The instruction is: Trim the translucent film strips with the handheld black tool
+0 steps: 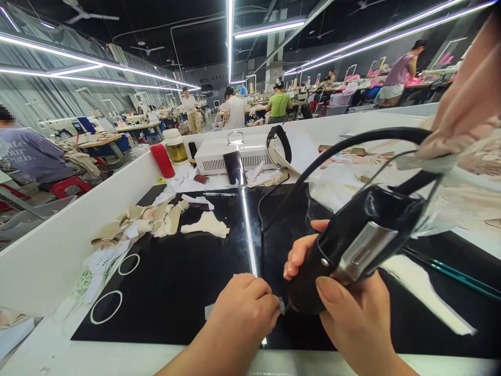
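Note:
My right hand (362,318) is wrapped round a black corded hand tool (309,282) with a metal plate on its upper side. The tool's narrow tip points down and left, close beside my left fingers. My left hand (245,305) is closed, its fingers pinching a thin greyish strip (209,312) on the black glossy work mat (168,292). Most of that strip is hidden under the hand. From the tool's back end a thick black cable (336,149) arches up and over, near a hanging pink cloth (465,99).
Beige fabric pieces (168,216) and two white rings (106,307) lie at left. Behind the mat stand a vented white box (235,154), a phone (234,168), a red container (162,161) and a jar (175,146). Teal-handled tweezers-like rods (462,274) lie right. People work beyond.

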Action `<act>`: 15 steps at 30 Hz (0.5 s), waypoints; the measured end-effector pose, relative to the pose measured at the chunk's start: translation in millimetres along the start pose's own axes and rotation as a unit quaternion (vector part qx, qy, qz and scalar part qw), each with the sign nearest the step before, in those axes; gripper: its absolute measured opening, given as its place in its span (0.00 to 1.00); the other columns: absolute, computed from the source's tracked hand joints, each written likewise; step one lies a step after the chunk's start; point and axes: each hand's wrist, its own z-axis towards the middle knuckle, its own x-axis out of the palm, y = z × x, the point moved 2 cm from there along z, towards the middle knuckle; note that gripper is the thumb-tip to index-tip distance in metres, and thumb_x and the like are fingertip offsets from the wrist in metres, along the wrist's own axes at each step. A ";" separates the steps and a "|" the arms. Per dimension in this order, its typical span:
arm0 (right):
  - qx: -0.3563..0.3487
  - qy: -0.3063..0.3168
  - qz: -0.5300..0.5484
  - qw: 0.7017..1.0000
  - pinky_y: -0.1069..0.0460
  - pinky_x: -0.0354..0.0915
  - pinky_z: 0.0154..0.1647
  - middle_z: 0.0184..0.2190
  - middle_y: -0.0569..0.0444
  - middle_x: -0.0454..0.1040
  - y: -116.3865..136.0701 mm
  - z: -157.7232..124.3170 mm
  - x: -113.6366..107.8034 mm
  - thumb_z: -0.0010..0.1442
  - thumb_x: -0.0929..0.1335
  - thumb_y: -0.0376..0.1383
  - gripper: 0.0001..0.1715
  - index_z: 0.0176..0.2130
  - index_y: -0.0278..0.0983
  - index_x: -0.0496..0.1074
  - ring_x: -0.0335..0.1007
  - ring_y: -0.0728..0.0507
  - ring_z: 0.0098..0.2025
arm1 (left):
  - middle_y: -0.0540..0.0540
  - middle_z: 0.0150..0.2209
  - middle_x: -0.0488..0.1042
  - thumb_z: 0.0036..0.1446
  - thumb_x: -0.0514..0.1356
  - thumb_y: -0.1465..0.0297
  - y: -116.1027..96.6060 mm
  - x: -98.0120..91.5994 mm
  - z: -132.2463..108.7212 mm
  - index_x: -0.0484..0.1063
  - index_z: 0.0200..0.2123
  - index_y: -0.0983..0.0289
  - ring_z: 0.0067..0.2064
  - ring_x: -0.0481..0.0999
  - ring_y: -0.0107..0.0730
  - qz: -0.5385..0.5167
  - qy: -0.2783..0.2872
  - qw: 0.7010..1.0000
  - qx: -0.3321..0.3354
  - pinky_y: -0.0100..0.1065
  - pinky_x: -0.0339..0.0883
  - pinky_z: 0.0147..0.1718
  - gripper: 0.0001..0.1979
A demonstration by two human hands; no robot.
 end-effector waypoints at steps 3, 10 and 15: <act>0.004 -0.002 0.002 1.000 0.51 0.75 0.32 0.35 0.57 0.76 0.6 -0.6 -0.1 0.65 0.75 0.47 0.22 0.56 0.50 0.70 0.74 0.46 0.32 | 0.52 0.34 0.78 0.69 0.60 0.76 0.3 -2.1 0.9 0.78 0.36 0.63 0.36 0.77 0.34 -0.029 -0.008 0.999 -0.025 0.36 0.72 0.38 0.08; 0.000 -0.012 -0.005 1.000 0.50 0.75 0.33 0.34 0.56 0.76 1.6 2.0 2.0 0.64 0.75 0.48 0.21 0.53 0.49 0.71 0.74 0.45 0.31 | 0.50 0.36 0.79 0.65 0.64 0.78 3.8 -4.4 1.4 0.80 0.39 0.61 0.37 0.76 0.34 -0.079 -0.010 0.996 -0.046 0.36 0.69 0.38 0.06; 0.003 -0.007 -0.003 1.000 0.49 0.75 0.32 0.35 0.56 0.75 1.1 1.2 1.7 0.64 0.74 0.48 0.20 0.53 0.49 0.71 0.73 0.45 0.31 | 0.49 0.35 0.78 0.66 0.64 0.77 4.4 -5.4 0.7 0.79 0.38 0.61 0.36 0.76 0.34 -0.081 -0.020 0.995 -0.049 0.35 0.67 0.36 0.06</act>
